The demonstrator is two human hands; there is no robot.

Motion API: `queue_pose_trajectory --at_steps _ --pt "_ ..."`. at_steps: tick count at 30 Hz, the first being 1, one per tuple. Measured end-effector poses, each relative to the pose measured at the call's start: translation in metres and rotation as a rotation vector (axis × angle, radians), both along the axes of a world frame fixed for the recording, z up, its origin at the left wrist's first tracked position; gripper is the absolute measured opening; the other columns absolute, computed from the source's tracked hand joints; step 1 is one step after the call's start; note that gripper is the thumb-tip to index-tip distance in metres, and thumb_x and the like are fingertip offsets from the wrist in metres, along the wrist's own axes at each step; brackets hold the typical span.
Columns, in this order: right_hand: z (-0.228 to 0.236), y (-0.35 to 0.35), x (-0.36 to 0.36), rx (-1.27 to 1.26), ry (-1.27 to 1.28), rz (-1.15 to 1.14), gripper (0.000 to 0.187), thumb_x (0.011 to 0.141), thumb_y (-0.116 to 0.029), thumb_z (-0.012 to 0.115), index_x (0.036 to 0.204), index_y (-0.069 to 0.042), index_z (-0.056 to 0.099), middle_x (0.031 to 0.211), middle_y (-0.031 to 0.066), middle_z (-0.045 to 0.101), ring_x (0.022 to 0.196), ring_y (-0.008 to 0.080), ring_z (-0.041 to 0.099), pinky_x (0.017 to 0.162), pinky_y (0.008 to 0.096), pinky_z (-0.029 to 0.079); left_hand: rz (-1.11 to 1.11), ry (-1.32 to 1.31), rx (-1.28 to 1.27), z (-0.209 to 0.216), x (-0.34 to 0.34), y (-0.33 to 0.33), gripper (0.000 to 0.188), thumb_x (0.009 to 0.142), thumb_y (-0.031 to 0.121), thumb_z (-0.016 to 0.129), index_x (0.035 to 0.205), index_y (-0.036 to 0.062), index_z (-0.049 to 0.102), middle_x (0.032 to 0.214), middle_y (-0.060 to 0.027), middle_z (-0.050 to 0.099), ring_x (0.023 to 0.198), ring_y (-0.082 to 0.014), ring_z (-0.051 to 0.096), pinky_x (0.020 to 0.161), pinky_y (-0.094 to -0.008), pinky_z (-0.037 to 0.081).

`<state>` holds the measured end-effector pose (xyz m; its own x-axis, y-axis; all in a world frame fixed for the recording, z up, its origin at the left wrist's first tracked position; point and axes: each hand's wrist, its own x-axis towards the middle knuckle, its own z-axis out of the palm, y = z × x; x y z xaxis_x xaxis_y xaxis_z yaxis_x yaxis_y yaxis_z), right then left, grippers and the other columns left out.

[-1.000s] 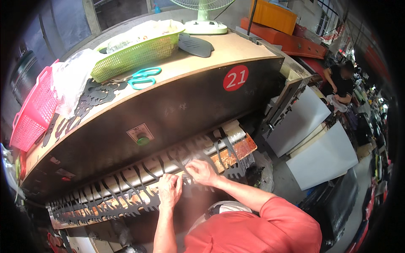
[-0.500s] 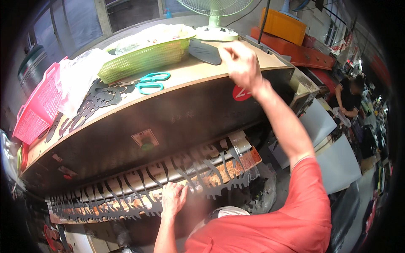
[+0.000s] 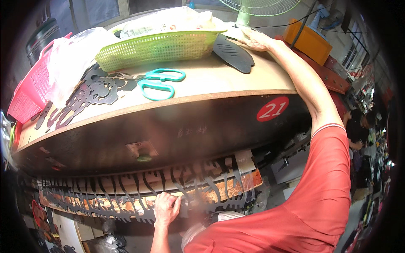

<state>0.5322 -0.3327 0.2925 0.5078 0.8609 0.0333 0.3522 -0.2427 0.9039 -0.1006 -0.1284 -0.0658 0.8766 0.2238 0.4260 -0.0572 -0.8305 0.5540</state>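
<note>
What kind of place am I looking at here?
Probably a small workshop or factory floor for cutting sheet material. A press-like machine holds a dark cut-out sheet that the left hand grips, and scissors and baskets lie on top.

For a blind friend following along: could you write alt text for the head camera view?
A person's right hand reaches up beside a dark flat piece on a wooden top, while the left hand grips a dark cut-out sheet below. Teal scissors and a green basket sit nearby.

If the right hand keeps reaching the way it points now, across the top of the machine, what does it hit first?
Most likely the pale green fan base: the right hand lies flat on the tabletop beside the dark flat piece, fingers toward the fan. Depth is unclear; it may already touch.
</note>
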Motion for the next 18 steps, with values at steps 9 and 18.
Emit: queue_pose_trajectory --at_steps 9,18 --pt "0.008 0.003 0.005 0.631 0.557 -0.025 0.07 0.11 -0.05 0.055 0.163 -0.006 0.042 0.166 0.021 0.044 0.152 0.0351 0.044 0.125 0.0443 0.037 0.037 0.014 0.009 0.002 0.001 -0.003 0.02 0.083 0.009 0.085 0.073 0.0086 0.068 0.075 -0.0069 0.065 0.076 -0.0286 0.062 0.074 -0.0423 0.048" --pt "0.031 -0.011 -0.018 0.712 0.423 -0.085 0.08 0.099 -0.061 0.066 0.155 -0.005 0.052 0.164 0.0231 0.046 0.147 0.037 0.048 0.122 0.0449 0.041 0.042 0.026 0.002 0.003 0.001 -0.005 0.021 0.082 0.008 0.085 0.075 0.0082 0.065 0.076 -0.0077 0.067 0.078 -0.03 0.063 0.075 -0.043 0.048"
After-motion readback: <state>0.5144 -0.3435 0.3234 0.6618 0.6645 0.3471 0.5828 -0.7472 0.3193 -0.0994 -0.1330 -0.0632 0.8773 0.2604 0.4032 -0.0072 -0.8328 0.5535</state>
